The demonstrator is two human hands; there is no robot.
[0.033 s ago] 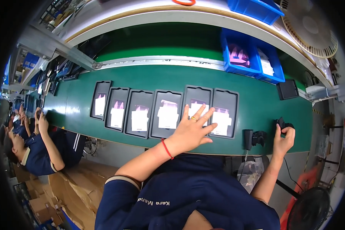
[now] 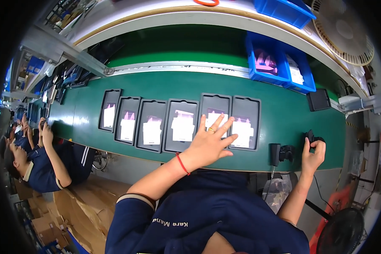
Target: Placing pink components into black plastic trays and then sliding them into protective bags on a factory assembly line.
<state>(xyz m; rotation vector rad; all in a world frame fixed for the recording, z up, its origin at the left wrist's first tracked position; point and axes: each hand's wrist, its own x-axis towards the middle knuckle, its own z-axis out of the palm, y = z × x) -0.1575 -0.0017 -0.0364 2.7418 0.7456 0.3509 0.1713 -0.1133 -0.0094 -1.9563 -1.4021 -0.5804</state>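
Note:
Several dark grey trays (image 2: pixel 182 147) stand in a row on the green table, each with white labelled papers (image 2: pixel 183 129) and pinkish pieces inside. My left hand (image 2: pixel 209 144) lies over the two rightmost trays, fingers spread; its palm hides part of the papers there. At the table's right side, my right hand (image 2: pixel 314 155) pinches a small black object (image 2: pixel 311 136), perhaps a power adapter, partly covered by the fingers. Left of that hand lies a black block with a bundled cord (image 2: pixel 279 154), similar in look.
Blue bins (image 2: pixel 270 79) at the back right hold pinkish pieces and white papers. A dark tray (image 2: pixel 318 100) lies beside them. Overhead runs a shelf (image 2: pixel 173 23) with a fan (image 2: pixel 342 31). A co-worker (image 2: pixel 40 163) sits at the left, near stacked dark items.
The row of trays has shifted slightly to the left, together with my left hand on it. My right hand stays in place with the black object.

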